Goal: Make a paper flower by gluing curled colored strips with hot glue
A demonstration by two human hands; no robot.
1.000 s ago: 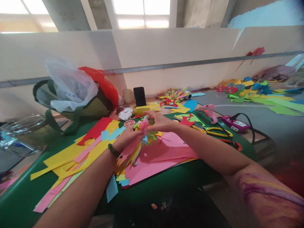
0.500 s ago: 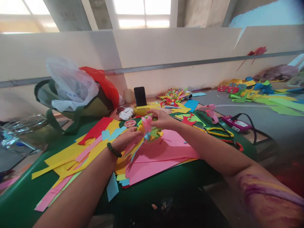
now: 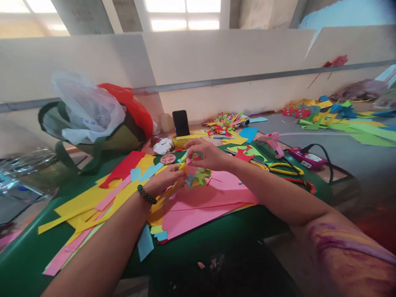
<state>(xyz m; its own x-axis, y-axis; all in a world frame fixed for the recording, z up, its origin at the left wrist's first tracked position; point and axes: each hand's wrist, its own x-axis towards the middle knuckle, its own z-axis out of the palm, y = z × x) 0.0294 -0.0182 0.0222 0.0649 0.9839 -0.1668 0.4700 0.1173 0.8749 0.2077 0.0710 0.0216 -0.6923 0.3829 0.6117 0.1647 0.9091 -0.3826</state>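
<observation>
My left hand [image 3: 167,180], with a dark green bead bracelet [image 3: 146,194] at its wrist, pinches a paper craft [image 3: 184,168] of yellow and other coloured strips. Opposite it, the fingers of my right hand [image 3: 206,155] are closed on a pink part at the top of the same craft. Fingers hide much of that part. Just under my hands are green paper cut-outs [image 3: 200,178]; I cannot tell whether they are joined to the craft. Large pink paper sheets [image 3: 210,198] lie below, on the green table cover [image 3: 216,235].
Yellow paper strips [image 3: 77,206] spread out on the left, near a green bag [image 3: 123,136]. A phone [image 3: 180,123] stands upright at the back. To the right are yellow-handled scissors [image 3: 286,169], a pink glue gun [image 3: 274,143] and a purple power strip [image 3: 307,159] with a cord.
The pink part, earlier in plain sight between my hands, is now mostly covered by my right fingers. The craft has been turned, and its hanging strips show less. The view has shifted slightly.
</observation>
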